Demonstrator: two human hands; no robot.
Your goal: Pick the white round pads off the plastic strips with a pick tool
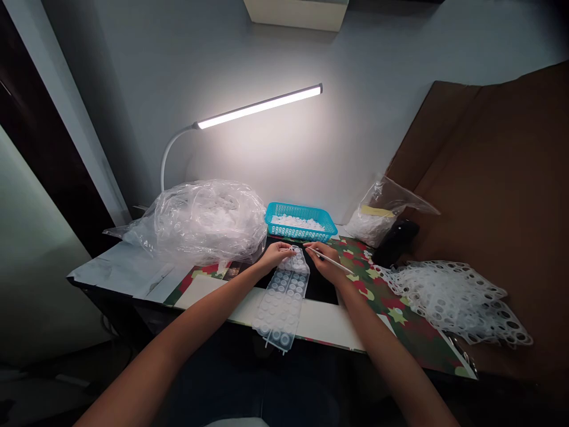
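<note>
A translucent plastic sheet [280,302] with rows of round pieces lies over the table's front edge, its near end hanging past it. My left hand [278,255] is closed at the sheet's far end, fingers pinching its edge. In my right hand [324,261] is a thin white stick [331,261], held like a pen, its tip close to the sheet's far right corner. What the stick's tip touches is too small to tell. Just behind both hands stands a turquoise basket [302,233] with small white pieces in it.
A big clear plastic bag [208,219] fills the table's left side beneath a lit lamp [262,107]. To the right are a smaller bag [373,222], a black object [395,240] and a pile of perforated white sheets [457,296]. Cardboard [498,178] stands behind them.
</note>
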